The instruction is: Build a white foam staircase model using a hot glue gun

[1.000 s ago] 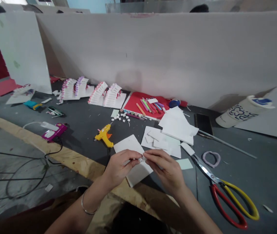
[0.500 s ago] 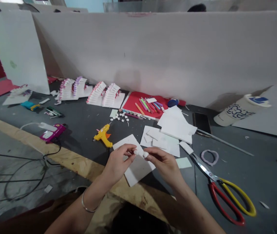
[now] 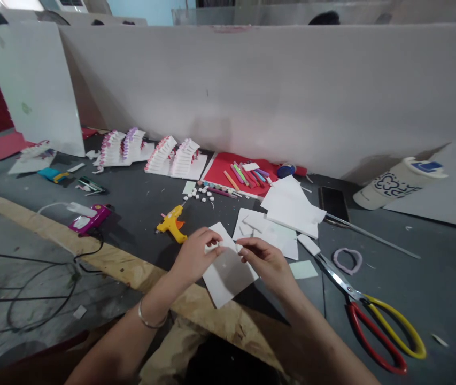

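A small white piece (image 3: 210,246) is pinched in my left hand (image 3: 198,254), its kind too small to make out. Fingertips of my right hand (image 3: 265,262) close on another tiny white piece (image 3: 239,247), a little apart from the first. Both hands hover over a white board sheet (image 3: 230,280) lying at the table's front edge. Left of it rests a yellow hot glue gun (image 3: 172,223). Several small white bits (image 3: 199,193) are scattered behind the glue gun.
Large scissors (image 3: 352,291) with red and yellow handles lie at right, near a purple ring (image 3: 347,260). White scraps (image 3: 292,206), a phone (image 3: 334,204) and a lidded cup (image 3: 396,184) stand behind. Fan-shaped white pieces (image 3: 157,158), markers (image 3: 247,174) and a purple power strip (image 3: 89,219) are farther left.
My hands have drawn slightly apart, and the left has turned so its white piece shows lengthwise. The right fingertips now cover more of their piece. The view has shifted slightly.
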### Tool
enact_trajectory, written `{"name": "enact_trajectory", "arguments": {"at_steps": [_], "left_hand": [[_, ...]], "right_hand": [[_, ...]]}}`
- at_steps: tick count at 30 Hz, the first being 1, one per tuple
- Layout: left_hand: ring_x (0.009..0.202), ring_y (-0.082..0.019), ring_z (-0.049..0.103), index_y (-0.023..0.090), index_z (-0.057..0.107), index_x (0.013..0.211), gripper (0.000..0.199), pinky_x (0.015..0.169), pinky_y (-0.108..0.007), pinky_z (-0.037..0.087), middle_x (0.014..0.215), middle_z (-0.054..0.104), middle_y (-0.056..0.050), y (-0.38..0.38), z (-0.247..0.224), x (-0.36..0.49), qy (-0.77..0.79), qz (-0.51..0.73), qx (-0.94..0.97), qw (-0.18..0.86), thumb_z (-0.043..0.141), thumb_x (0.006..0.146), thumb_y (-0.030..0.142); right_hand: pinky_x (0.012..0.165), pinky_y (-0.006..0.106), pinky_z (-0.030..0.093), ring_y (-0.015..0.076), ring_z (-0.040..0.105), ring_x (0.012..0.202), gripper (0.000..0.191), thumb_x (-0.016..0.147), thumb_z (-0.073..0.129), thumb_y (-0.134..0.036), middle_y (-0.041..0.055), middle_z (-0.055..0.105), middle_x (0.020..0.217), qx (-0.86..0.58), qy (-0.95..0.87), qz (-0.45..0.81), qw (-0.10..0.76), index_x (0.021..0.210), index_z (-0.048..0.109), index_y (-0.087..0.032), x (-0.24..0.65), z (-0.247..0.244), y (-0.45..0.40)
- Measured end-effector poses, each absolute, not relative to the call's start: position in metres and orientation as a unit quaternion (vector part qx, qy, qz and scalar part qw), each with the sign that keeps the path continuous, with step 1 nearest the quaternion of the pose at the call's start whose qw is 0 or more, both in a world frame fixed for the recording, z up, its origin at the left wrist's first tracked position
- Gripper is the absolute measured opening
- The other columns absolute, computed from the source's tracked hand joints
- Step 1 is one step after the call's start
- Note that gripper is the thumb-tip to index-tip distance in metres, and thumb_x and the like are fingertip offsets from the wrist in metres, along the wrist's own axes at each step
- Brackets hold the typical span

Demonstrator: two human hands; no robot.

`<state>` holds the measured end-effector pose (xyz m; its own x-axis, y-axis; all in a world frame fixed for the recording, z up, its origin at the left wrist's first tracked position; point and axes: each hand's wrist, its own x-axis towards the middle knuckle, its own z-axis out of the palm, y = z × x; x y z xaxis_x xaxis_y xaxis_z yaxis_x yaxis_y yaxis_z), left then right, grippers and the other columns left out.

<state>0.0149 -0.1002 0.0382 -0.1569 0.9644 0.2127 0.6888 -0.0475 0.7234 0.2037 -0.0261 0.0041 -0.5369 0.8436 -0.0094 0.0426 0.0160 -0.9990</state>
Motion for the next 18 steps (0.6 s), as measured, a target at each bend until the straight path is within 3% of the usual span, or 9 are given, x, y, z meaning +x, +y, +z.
{"name": "enact_trajectory", "arguments": {"at_steps": [3,7,11,18], "left_hand": [[0.079,-0.02,0.06,0.018,0.065,0.082,0.001,0.074,-0.032,0.047,0.079,0.063,-0.003,-0.072,0.034,-0.015,0.702,0.282,0.644,0.113,0.066,0.081,0.018],[0.082,-0.023,0.06,0.016,0.064,0.081,0.002,0.076,-0.033,0.045,0.082,0.064,-0.007,-0.029,0.029,-0.049,0.727,0.163,0.663,0.069,0.066,0.082,0.016],[0.086,-0.026,0.061,0.014,0.065,0.083,0.005,0.079,-0.035,0.046,0.084,0.065,-0.01,-0.002,0.023,-0.065,0.741,0.139,0.655,0.055,0.068,0.08,0.018],[0.097,-0.026,0.064,0.014,0.068,0.097,0.015,0.089,-0.035,0.047,0.096,0.07,-0.012,0.019,0.009,-0.056,0.727,0.111,0.675,0.063,0.059,0.085,0.013]], "right_hand": [[0.065,0.03,0.052,0.0164,0.064,0.066,0.019,0.085,0.061,-0.03,0.0036,0.074,0.085,-0.37,-0.746,0.461,0.305,0.097,0.074,-0.022,0.189,0.01,-0.005],[0.078,0.031,0.051,0.0198,0.067,0.083,0.015,0.085,0.06,-0.019,0.0048,0.075,0.092,-0.398,-0.841,0.279,0.239,0.092,0.074,-0.022,0.149,0.011,0.031],[0.084,0.034,0.049,0.0244,0.065,0.099,0.016,0.086,0.062,-0.02,0.0058,0.075,0.099,-0.431,-0.84,0.24,0.228,0.095,0.074,-0.023,0.109,0.005,0.057],[0.084,0.036,0.05,0.0264,0.064,0.101,0.02,0.088,0.06,-0.018,0.0104,0.073,0.102,-0.451,-0.838,0.212,0.222,0.102,0.074,-0.02,0.087,-0.009,0.073]]}}
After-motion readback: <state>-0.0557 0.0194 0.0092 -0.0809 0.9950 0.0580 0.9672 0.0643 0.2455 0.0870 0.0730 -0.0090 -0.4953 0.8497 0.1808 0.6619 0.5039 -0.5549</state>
